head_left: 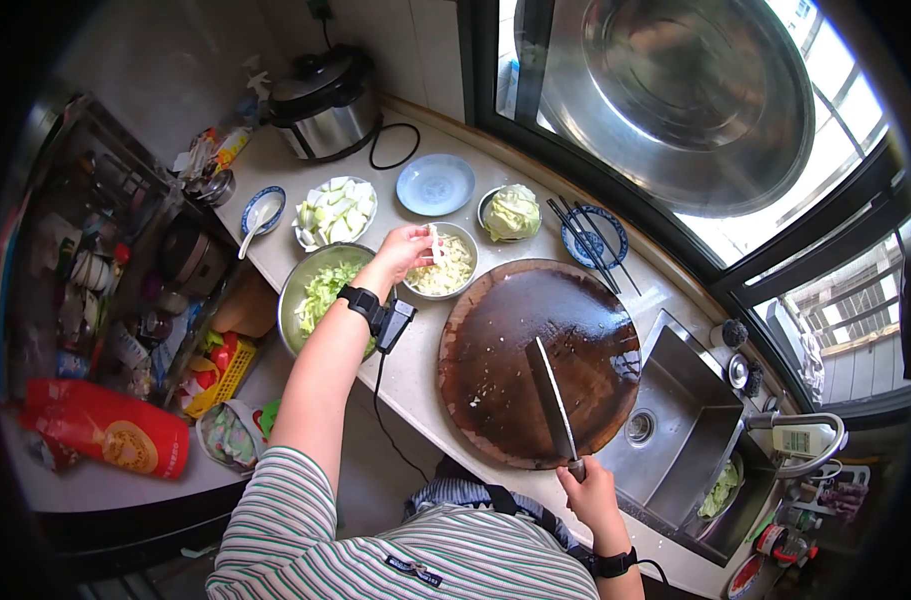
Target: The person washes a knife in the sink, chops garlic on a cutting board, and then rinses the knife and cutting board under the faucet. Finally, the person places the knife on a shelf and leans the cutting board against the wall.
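My right hand (590,497) is wrapped round the handle of a kitchen knife (558,400), its blade lying over the round wooden chopping board (495,340). Wet patches and small pale bits dot the board. My left hand (407,252) is over a bowl of chopped pale pieces (450,272), with a whitish piece (435,240) at its fingertips. Just below that wrist stands a metal bowl of chopped green vegetable (325,290). Behind it sits a bowl of sliced pale-green vegetable (337,212). A cabbage (511,213) rests in a small bowl beyond the board.
A blue plate (435,185) lies behind the bowls. Chopsticks (600,255) rest across a blue-patterned dish (612,228). To the right is a metal sink (665,400) with a faucet (815,418). A pressure cooker (325,105) stands at the back left, near a bowl with a spoon (265,208).
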Demonstrator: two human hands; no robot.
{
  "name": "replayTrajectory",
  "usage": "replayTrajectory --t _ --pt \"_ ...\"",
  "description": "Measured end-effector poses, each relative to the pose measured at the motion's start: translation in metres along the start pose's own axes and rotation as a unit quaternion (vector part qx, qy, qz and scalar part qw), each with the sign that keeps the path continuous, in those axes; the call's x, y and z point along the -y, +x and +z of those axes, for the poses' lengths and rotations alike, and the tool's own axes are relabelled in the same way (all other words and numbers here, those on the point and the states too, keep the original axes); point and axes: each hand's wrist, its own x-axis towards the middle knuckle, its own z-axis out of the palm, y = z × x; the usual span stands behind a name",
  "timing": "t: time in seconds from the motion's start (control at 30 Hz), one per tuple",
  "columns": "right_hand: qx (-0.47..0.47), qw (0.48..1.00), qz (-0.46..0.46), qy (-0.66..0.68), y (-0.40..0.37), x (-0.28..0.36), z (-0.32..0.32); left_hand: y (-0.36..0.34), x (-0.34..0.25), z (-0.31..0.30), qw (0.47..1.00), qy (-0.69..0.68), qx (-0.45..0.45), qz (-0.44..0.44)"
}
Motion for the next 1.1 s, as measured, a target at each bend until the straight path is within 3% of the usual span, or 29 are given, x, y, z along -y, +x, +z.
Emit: replayTrajectory --t 0.33,0.77,0.83,0.93,0.97,1.03,1.1 --pt "0.01 1.0 -0.002 -0.001 -0.005 0.003 0.0 -0.007 0.014 0.002 0.987 0.119 -0.076 0.08" --pt "0.02 1.0 -0.022 -0.004 -0.009 -0.005 0.001 -0.035 0.021 0.022 0.992 0.079 -0.083 0.043" --pt "0.014 1.0 -0.026 0.009 -0.009 -0.007 0.002 -0.052 0.042 0.031 0.981 0.174 0.045 0.077" --pt "0.005 0.999 -0.028 0.027 -0.006 -0.01 0.005 -0.097 0.077 0.064 0.967 0.187 0.138 0.106" --pt "0.004 0.999 -0.025 0.033 -0.005 -0.009 0.007 -0.104 0.098 0.069 0.965 0.137 0.196 0.11" --pt "0.007 0.999 -0.029 0.027 -0.004 -0.005 0.009 -0.126 0.114 0.086 0.964 0.113 0.222 0.09" --pt "0.009 0.999 -0.029 0.021 -0.002 -0.003 0.012 -0.141 0.111 0.093 0.932 0.294 0.188 0.097"
